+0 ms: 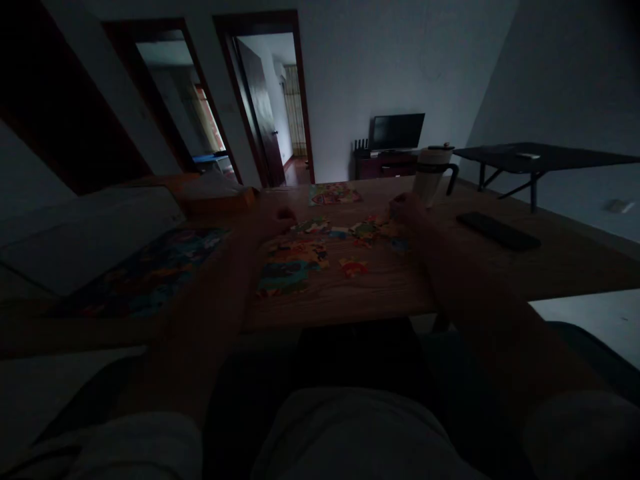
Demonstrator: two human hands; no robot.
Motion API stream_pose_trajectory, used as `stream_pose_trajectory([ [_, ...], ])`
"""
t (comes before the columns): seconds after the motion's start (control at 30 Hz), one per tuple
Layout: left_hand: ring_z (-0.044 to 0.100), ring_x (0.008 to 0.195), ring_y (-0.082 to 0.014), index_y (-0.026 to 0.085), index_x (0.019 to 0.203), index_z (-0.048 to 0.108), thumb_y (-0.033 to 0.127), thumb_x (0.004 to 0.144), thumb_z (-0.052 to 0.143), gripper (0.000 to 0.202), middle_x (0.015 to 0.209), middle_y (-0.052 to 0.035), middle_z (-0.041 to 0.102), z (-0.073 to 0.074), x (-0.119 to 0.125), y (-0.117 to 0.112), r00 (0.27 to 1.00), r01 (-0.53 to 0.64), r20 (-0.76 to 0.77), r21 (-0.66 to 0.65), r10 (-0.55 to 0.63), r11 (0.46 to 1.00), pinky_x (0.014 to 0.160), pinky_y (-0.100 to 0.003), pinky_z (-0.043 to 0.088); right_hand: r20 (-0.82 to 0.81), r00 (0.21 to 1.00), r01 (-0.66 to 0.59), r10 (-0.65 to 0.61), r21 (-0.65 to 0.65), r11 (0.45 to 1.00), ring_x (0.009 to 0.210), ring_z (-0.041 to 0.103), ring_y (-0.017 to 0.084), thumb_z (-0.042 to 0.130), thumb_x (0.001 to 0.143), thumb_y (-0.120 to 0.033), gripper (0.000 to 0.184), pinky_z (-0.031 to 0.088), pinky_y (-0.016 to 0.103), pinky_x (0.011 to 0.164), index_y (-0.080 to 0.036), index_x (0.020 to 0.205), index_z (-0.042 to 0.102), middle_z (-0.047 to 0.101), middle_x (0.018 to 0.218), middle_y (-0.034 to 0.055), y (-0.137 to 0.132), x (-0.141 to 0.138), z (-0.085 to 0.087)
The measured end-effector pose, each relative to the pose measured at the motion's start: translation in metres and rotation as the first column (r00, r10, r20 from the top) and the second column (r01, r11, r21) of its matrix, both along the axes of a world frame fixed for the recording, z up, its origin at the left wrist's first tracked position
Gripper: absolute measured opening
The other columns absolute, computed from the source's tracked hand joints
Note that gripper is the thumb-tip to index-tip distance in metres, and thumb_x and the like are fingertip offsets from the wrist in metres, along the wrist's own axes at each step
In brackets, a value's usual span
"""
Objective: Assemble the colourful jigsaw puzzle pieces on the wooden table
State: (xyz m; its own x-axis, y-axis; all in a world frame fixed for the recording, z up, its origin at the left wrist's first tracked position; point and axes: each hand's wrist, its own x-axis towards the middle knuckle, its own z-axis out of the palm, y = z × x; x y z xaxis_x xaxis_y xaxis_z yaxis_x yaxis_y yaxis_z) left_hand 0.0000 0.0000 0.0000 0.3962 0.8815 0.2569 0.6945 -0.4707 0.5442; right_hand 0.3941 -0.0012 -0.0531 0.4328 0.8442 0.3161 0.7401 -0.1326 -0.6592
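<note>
The room is dim and the finger detail is poor. My left hand [281, 221] rests by the left end of the loose jigsaw pieces [364, 230], its fingers loosely curved and apart, with nothing visible in them. At the right end of these pieces is my right hand [406, 207], fingers bent together; whatever they may hold is hidden. Between my forearms lies a partly joined puzzle section [287, 270] in orange and teal. A small joined cluster with a red arc [353, 267] sits to its right. Beyond the pieces lies a colourful picture sheet [334, 193].
A lidded tumbler with a black handle [431, 175] stands just beyond my right hand. To the right is a dark flat oblong object [497, 230]. A dark colourful puzzle or picture [150, 270] lies left, near an orange box [220, 202]. The wooden table [370, 300] ends before my lap.
</note>
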Motion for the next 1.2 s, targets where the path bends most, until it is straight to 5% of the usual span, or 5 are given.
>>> stream_pose_trajectory([
  [0.17,0.069,0.091,-0.0224,0.015,0.102,0.074,0.026,0.085,0.068,0.021,0.103,-0.0084,0.075,-0.027,-0.003,0.008,0.978,-0.105,-0.177,0.013,0.105,0.994,0.084,-0.033,0.055,0.358,0.924,0.000,0.134,-0.350,0.937,0.123,0.065,0.038,0.058,0.101,-0.050,0.049,0.050,0.048,0.104,-0.011,0.125,0.077,0.069,0.131,0.0232,-0.003,-0.008,-0.006],
  [0.3,0.070,0.096,-0.0232,0.018,0.117,0.072,0.039,0.090,0.069,0.035,0.113,-0.0094,0.075,-0.032,0.007,0.004,0.974,0.001,-0.225,0.005,0.001,1.000,0.086,-0.034,0.057,0.305,0.910,-0.106,0.282,-0.486,0.867,0.113,0.069,0.035,0.056,0.099,-0.063,0.057,0.053,0.044,0.097,-0.014,0.120,0.079,0.072,0.125,0.0211,-0.005,-0.019,-0.006],
  [0.5,0.068,0.108,-0.0247,0.020,0.130,0.069,0.056,0.091,0.068,0.053,0.124,-0.0094,0.073,-0.033,0.013,-0.004,0.944,0.092,-0.313,-0.067,-0.108,0.994,0.098,-0.038,0.053,0.199,0.933,-0.181,0.300,-0.460,0.869,0.088,0.072,0.024,0.068,0.095,-0.053,0.040,0.053,0.032,0.078,-0.016,0.105,0.078,0.077,0.105,0.0146,-0.005,-0.022,-0.009],
  [0.7,0.061,0.126,-0.0324,0.024,0.149,0.058,0.058,0.071,0.087,0.090,0.147,-0.0131,0.061,-0.022,0.018,-0.028,0.920,0.142,-0.322,-0.252,-0.222,0.957,0.104,-0.039,0.047,0.141,0.963,-0.183,0.230,-0.285,0.941,0.087,0.069,0.024,0.079,0.084,-0.051,0.040,0.053,0.034,0.079,-0.017,0.103,0.071,0.073,0.098,0.0116,-0.010,-0.024,-0.009],
  [1.2,0.067,0.115,-0.0254,0.017,0.134,0.067,0.043,0.077,0.079,0.064,0.132,-0.0128,0.070,-0.033,0.010,-0.003,0.928,0.165,-0.283,-0.271,-0.243,0.948,0.096,-0.031,0.050,0.087,0.948,-0.305,0.306,-0.020,0.952,0.094,0.067,0.023,0.081,0.083,-0.048,0.046,0.052,0.034,0.086,-0.015,0.113,0.067,0.072,0.108,0.0124,-0.023,-0.048,0.005],
])
